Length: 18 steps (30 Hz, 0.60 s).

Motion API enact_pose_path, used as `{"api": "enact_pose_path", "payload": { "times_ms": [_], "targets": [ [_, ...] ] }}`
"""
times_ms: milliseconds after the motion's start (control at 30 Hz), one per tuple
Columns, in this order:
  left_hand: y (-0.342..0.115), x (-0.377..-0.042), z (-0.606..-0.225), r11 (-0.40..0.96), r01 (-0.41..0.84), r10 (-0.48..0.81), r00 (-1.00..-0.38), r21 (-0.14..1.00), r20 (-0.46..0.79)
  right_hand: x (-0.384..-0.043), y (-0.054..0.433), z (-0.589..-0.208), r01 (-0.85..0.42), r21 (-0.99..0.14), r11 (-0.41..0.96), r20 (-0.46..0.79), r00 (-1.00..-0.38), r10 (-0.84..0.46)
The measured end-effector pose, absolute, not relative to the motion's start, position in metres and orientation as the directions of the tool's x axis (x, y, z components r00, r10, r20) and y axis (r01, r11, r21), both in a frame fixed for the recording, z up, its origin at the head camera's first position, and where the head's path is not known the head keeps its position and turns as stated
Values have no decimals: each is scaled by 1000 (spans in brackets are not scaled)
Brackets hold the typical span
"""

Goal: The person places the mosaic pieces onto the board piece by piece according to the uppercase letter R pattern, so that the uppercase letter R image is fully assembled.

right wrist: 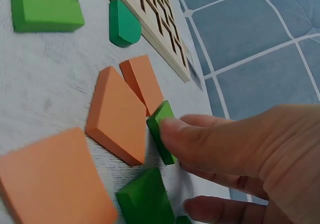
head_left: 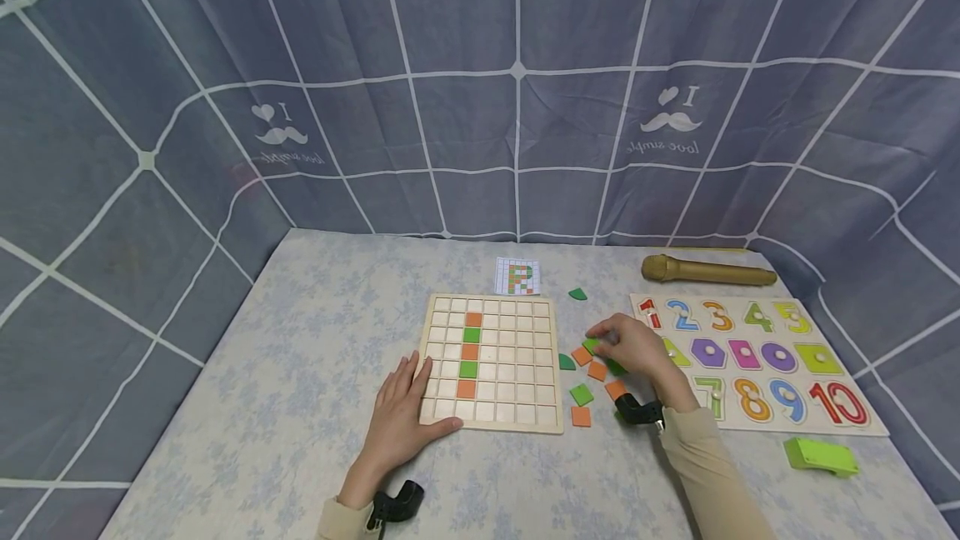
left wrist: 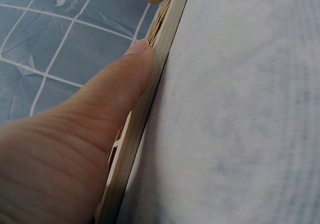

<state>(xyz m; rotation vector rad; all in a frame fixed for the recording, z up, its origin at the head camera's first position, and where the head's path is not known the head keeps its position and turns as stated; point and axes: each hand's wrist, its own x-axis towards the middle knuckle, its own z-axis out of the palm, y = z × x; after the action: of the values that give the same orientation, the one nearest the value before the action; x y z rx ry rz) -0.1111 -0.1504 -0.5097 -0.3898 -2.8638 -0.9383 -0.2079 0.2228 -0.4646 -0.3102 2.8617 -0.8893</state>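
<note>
Pale wood lies beneath a person's left hand [head_left: 401,407], its fingers lying loosely along the left side of a grid board [head_left: 525,357] and its thumb extended against the near edge, in a wide, relaxed hold. To the right of the board, the right hand [head_left: 637,350] pinches a green tile [right wrist: 159,126] in a narrow grip, the tile tilted between thumb and fingers just beside two orange tiles [right wrist: 117,116]. A column of five squares [head_left: 469,352] sits in the board's third column from the left, running orange, green, orange, green, orange from the far row down. Other loose pieces lie on the patterned tablecloth [head_left: 247,407] between the board and a number puzzle [head_left: 738,332], among them a green square [head_left: 581,394], an orange square [head_left: 581,417] and a rounded dark green piece [head_left: 566,362] near the board's right rim. Beyond the board's far edge is a small card [head_left: 517,277] printed with a coloured pattern. A gold microphone [head_left: 708,271] lies behind the puzzle; a lime-green block [head_left: 821,457] rests before it.
</note>
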Motion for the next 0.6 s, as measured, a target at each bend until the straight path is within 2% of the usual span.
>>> {"api": "enact_pose_path", "payload": {
  "times_ms": [133,400,600],
  "targets": [
    [-150,-112,-510,779,276,210,-961,563,180,-209,225,-463,-208,-547,811,-56,-957,-283],
    [-150,-112,-511,787,265,209,-964,557,164,-216,229,-463,-200,-545,814,-99,-949,-299],
    [-149,-111,-513,781,290,208,-956,554,207,-216,228,-464,-200,-551,810,-90,-951,-296]
  ]
}}
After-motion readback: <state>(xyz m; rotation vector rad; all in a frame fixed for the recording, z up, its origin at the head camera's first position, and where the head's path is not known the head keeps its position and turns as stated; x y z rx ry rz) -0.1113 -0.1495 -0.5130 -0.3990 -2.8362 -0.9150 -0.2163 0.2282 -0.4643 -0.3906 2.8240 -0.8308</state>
